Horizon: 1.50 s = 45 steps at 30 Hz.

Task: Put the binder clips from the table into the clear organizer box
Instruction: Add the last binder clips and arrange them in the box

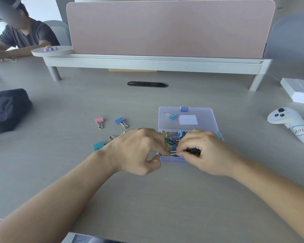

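Note:
The clear organizer box [172, 161] lies open at the table's middle, its lid [207, 118] flat behind it with a light blue clip [172, 116] on it. Several coloured clips fill its compartments. My right hand [205, 151] pinches a dark binder clip [194, 151] over the box's front compartment. My left hand [139, 149] grips that clip's silver wire handles [172, 153] with its fingertips. On the table to the left lie a pink clip [99, 121], a blue clip [120, 121], a teal clip [98, 146] and a yellowish clip [116, 136] partly hidden behind my left hand.
A dark pouch [6, 111] sits at the left edge. A white controller [291, 125] and a white box [298, 92] lie at the right. A pink divider screen [165, 28] on a grey shelf stands behind. Another person sits at the far left.

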Tool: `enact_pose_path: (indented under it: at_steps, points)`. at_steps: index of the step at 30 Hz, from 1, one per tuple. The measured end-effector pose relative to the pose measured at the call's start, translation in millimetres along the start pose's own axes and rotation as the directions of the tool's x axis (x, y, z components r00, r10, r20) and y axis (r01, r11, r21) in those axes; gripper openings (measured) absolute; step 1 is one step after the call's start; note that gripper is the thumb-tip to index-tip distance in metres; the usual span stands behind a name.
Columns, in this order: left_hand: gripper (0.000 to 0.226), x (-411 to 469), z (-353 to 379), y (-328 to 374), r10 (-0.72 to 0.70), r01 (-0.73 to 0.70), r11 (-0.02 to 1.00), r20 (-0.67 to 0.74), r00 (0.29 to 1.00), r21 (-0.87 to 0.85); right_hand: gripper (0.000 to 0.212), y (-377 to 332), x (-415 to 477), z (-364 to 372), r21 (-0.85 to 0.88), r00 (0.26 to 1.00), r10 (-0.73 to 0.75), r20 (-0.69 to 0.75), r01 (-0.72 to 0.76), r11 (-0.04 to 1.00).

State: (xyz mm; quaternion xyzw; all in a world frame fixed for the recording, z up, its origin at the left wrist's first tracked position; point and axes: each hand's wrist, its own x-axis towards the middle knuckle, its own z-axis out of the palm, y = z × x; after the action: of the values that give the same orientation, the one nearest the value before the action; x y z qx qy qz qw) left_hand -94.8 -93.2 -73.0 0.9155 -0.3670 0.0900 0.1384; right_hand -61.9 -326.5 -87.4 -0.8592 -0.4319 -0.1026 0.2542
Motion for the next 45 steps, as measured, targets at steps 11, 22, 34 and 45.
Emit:
enact_pose_path:
  at_steps: [11, 22, 34, 45]
  points:
    - [0.031, 2, 1, 2, -0.011, 0.011, 0.999, 0.004, 1.000, 0.039, 0.016, 0, -3, -1, -0.042, 0.999, -0.015, 0.028, 0.016, 0.999]
    - [0.020, -1, -4, -6, 0.032, -0.042, 0.994, -0.098, 0.995, -0.100, 0.018, -1, -3, -2, -0.090, 0.999, -0.036, 0.019, 0.038, 0.995]
    - [0.017, -50, -68, -74, -0.640, 0.723, 0.626, 0.338, 0.690, -0.290, 0.020, 0, -3, -2, -0.052, 0.999, -0.033, -0.019, 0.032, 0.998]
    - [0.042, -60, -72, -77, -0.653, 0.784, 0.599, 0.467, 0.596, -0.163, 0.025, -1, -2, -3, -0.049, 0.998, -0.048, -0.035, 0.046, 0.998]
